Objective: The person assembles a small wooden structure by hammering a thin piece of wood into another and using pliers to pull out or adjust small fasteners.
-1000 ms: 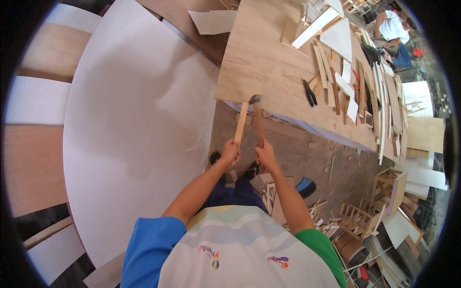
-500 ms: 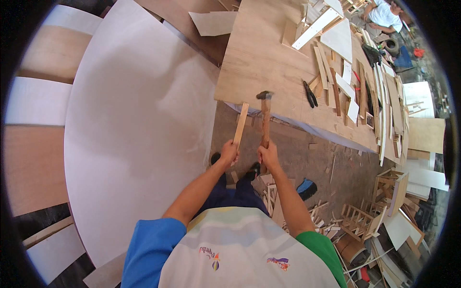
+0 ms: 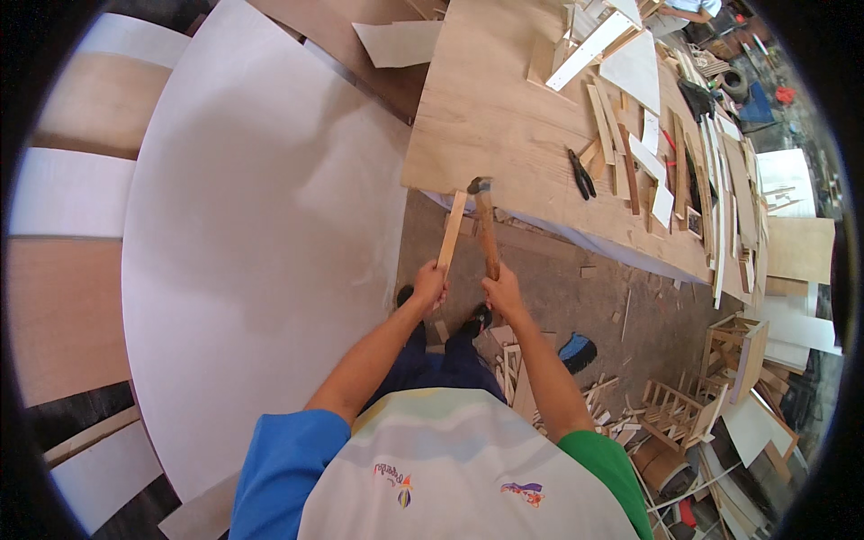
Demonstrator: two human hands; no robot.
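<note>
My left hand (image 3: 431,284) is closed round the lower part of a narrow wooden strip (image 3: 453,229), which points away from me. The strip's far end reaches the near edge of the plywood workbench (image 3: 486,99). In my right hand (image 3: 502,291) is a hammer (image 3: 487,229) with a wooden handle and a dark metal head. The hammer's head is right beside the strip's far end; whether they touch I cannot tell. A pair of black-handled pliers (image 3: 581,175) lies on the bench to the right of the hammer.
A large pale board (image 3: 261,270) fills the left side. Wood strips (image 3: 627,171) and a white-edged wooden frame (image 3: 594,49) lie on the bench. A blue brush (image 3: 577,352) and wood scraps are on the floor at right. Another person (image 3: 688,11) is at the far right.
The hammer has tilted left, bringing its head down and over to the strip's far end. The strip has hardly moved. The far person has shifted toward the top edge.
</note>
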